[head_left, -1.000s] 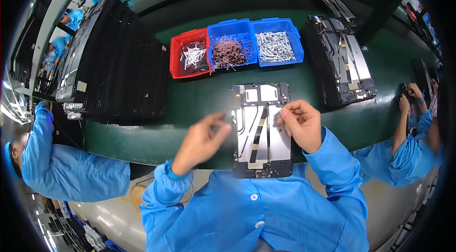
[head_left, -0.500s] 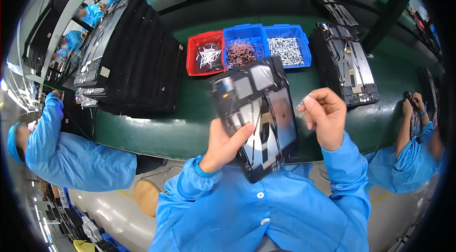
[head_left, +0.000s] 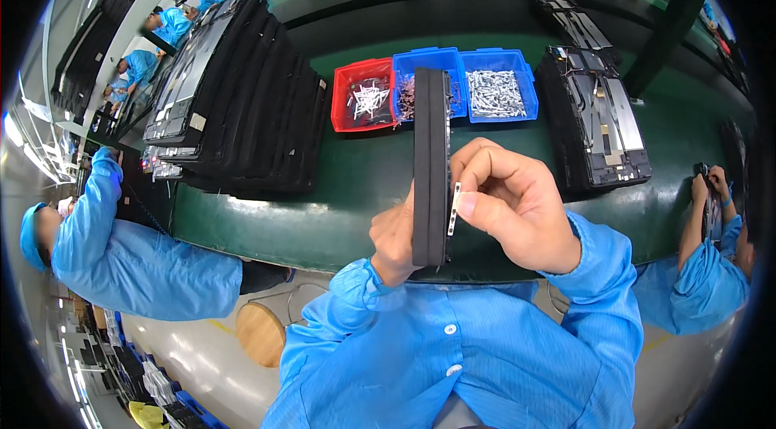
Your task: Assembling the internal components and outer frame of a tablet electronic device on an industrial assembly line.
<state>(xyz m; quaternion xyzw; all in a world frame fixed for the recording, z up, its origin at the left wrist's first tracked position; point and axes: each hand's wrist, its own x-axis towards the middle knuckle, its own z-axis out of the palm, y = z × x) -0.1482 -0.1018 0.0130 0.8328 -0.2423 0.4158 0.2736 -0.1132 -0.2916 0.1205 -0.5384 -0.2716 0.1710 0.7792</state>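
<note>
My left hand grips a flat black electronic device housing, which stands on edge so that its narrow black side faces up. The left fingers are partly hidden behind it. My right hand pinches a small silver metal strip with dark holes between thumb and fingers. The strip is held upright along the right side of the housing; whether it touches cannot be told.
Ahead on the green table stand a red bin with white pieces, a blue bin with reddish-brown parts, and another blue bin with silver strips. Stacked housings rise at left, more at right. Co-workers sit on both sides.
The housing has been turned from showing its inside face to standing on edge. My right hand has moved left with the metal strip, up to the housing's side.
</note>
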